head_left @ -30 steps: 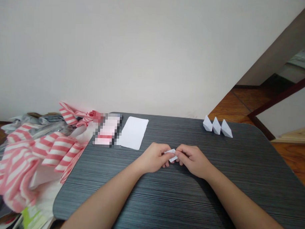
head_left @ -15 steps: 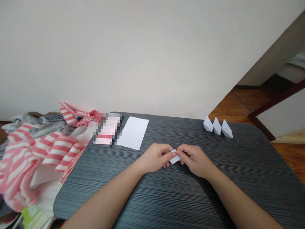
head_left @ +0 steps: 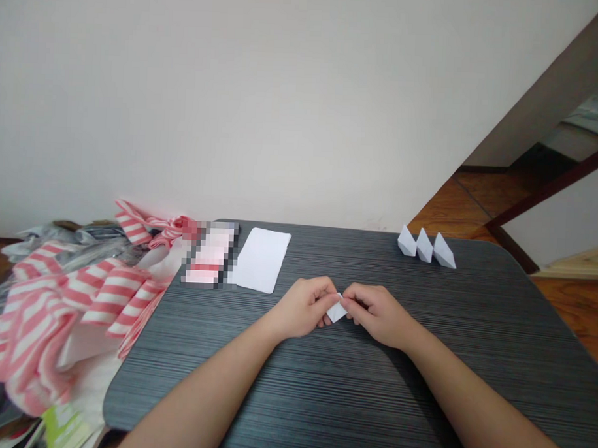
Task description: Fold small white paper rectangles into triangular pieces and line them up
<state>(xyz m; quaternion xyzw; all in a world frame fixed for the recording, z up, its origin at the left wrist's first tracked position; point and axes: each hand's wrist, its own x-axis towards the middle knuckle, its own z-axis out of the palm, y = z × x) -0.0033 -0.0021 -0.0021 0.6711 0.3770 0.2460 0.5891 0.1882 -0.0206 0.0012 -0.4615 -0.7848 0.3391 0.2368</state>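
Note:
Between my two hands is a small folded piece of white paper point(head_left: 337, 311), held just above the dark table point(head_left: 323, 388). My left hand point(head_left: 308, 306) pinches its left side between thumb and fingers. At its upper right edge, my right hand point(head_left: 377, 313) grips it in the same way, fingertips close to those of the left. Part of the paper is hidden behind the fingers. Three folded white paper boats point(head_left: 424, 247) stand in a row at the table's far right.
A stack of white paper sheets point(head_left: 262, 260) lies at the back left, beside a pixelated pink and black flat object point(head_left: 210, 253). Red-and-white striped cloth point(head_left: 115, 289) is heaped left of the table. A pale wall point(head_left: 283, 106) rises behind the far edge.
The folded paper has shifted slightly left and turned a little, showing more of its face. Both hands keep their pinch on it, and the right fingers have moved slightly left.

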